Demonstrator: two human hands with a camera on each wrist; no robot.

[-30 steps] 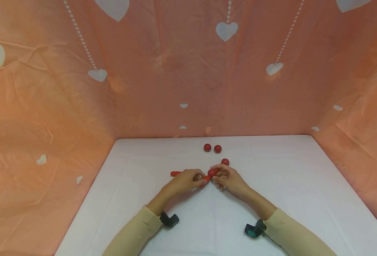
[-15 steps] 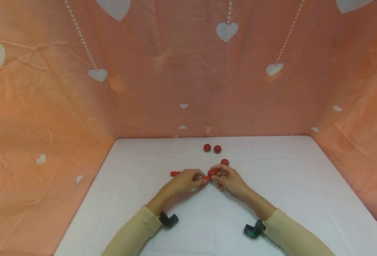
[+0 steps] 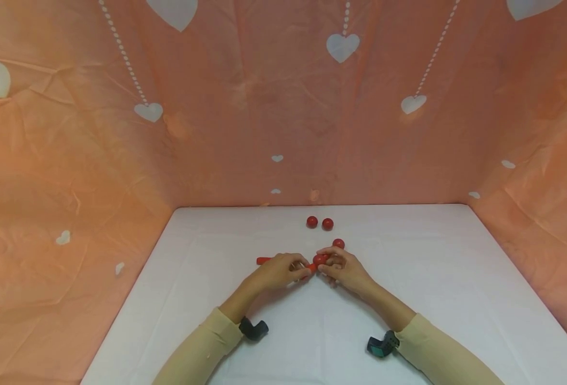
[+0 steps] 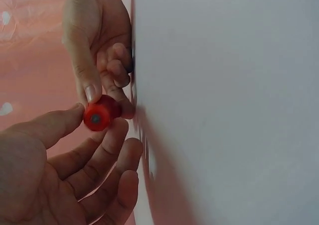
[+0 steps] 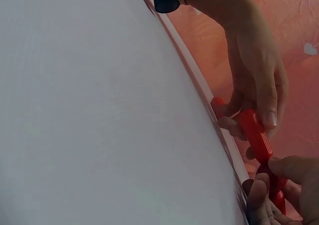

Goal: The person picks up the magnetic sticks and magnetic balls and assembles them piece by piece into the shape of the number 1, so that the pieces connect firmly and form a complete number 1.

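In the head view my left hand (image 3: 278,270) pinches a red plastic stick (image 3: 311,267) between thumb and fingers. My right hand (image 3: 346,271) grips a glossy red ball (image 3: 319,259) at the stick's right end, where the two meet. The right wrist view shows the stick's slotted side (image 5: 258,135), and more red plastic (image 5: 279,200) beyond the ball, partly hidden by the fingers. Seen from the left wrist, the stick's round end (image 4: 96,118) has a grey centre. Another red ball (image 3: 338,244) lies just behind the right fingers.
Two more red balls (image 3: 319,223) sit near the back of the white table (image 3: 408,256). Left of my left hand, the end of another red stick (image 3: 263,261) shows. An orange cloth (image 3: 245,133) with white hearts rises behind and at both sides.
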